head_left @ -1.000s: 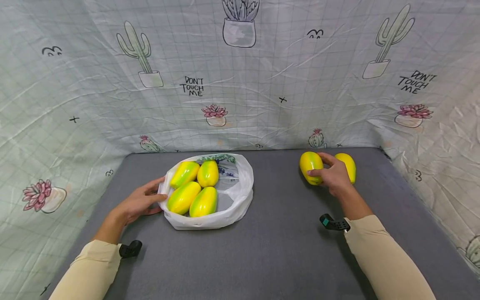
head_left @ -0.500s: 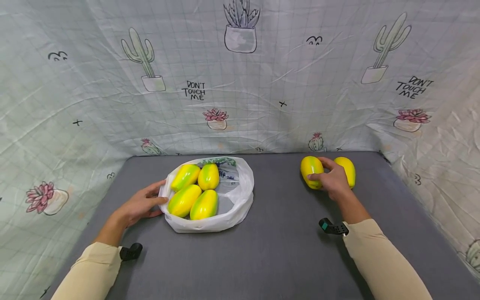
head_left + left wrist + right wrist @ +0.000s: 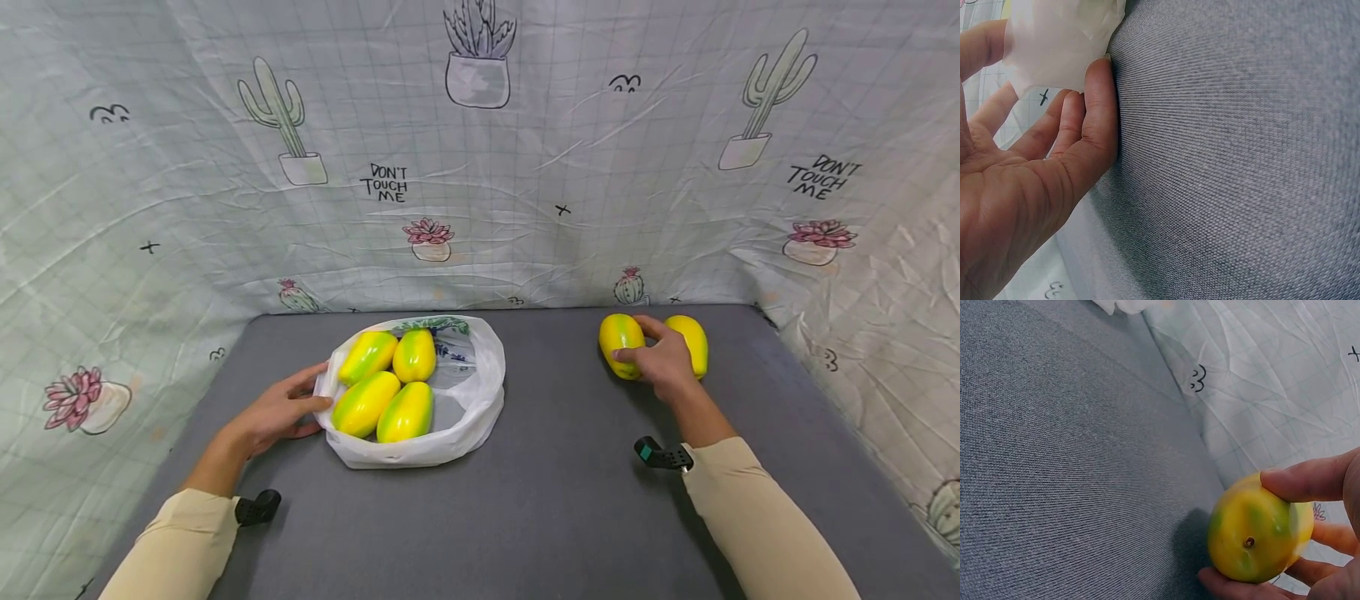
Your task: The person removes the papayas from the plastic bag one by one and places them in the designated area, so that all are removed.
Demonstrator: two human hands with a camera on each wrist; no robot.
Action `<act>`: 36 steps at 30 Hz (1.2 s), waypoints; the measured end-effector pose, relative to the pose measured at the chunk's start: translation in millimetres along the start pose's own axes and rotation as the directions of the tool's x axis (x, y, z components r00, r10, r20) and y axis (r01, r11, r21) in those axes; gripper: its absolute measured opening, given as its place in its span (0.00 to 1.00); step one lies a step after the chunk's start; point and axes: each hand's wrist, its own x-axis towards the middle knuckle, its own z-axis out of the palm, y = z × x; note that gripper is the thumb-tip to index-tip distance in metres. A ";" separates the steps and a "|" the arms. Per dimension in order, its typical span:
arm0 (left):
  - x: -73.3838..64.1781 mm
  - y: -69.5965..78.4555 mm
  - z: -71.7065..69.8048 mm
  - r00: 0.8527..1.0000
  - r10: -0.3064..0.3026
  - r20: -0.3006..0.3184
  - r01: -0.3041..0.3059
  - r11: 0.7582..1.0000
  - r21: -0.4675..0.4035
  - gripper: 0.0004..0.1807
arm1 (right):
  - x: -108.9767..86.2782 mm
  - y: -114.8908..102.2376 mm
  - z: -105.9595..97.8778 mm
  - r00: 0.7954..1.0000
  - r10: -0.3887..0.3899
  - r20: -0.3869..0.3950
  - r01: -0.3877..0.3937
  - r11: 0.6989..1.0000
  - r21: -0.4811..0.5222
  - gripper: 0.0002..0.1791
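My right hand (image 3: 664, 360) grips a yellow-green papaya (image 3: 618, 346), thumb on its near side and fingers round the far side. In the right wrist view the end of this papaya (image 3: 1250, 540) shows a small brown stem pit. Just right of the hand lies a second papaya (image 3: 693, 343), partly hidden by it. My left hand (image 3: 276, 410) rests at the left side of a white plastic bag (image 3: 491, 379), thumb touching the rim. In the left wrist view its fingers (image 3: 1100, 112) are mostly straight against the bag (image 3: 1060, 44). Several papayas (image 3: 405, 412) lie inside.
A grey cloth-covered table (image 3: 517, 517) lies under everything. Behind it and along both sides hangs a pale curtain (image 3: 510, 183) printed with cacti. Bands with black devices (image 3: 257, 508) are on both wrists.
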 end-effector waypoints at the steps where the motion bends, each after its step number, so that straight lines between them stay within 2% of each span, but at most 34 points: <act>1: 0.0 -0.3 -0.2 1.000 0.000 0.000 0.000 1.000 0.000 0.49 | 0.3 -0.3 -0.1 1.000 -0.002 0.000 0.002 1.000 -0.006 0.46; 17: 0.0 -2.6 -2.2 1.000 0.017 0.010 -0.017 1.000 -0.007 0.48 | 2.3 -3.0 -0.1 0.999 -0.011 0.030 0.013 0.998 -0.068 0.45; 30: -0.3 -1.9 -0.4 1.000 0.006 -0.007 -0.006 1.000 -0.006 0.48 | 1.2 -2.3 3.4 1.000 -0.016 0.015 0.018 0.991 -0.130 0.44; 36: 0.3 -2.2 0.4 1.000 -0.001 -0.021 0.001 1.000 -0.002 0.48 | 0.2 -3.2 4.4 1.000 -0.009 0.005 0.010 0.993 -0.117 0.45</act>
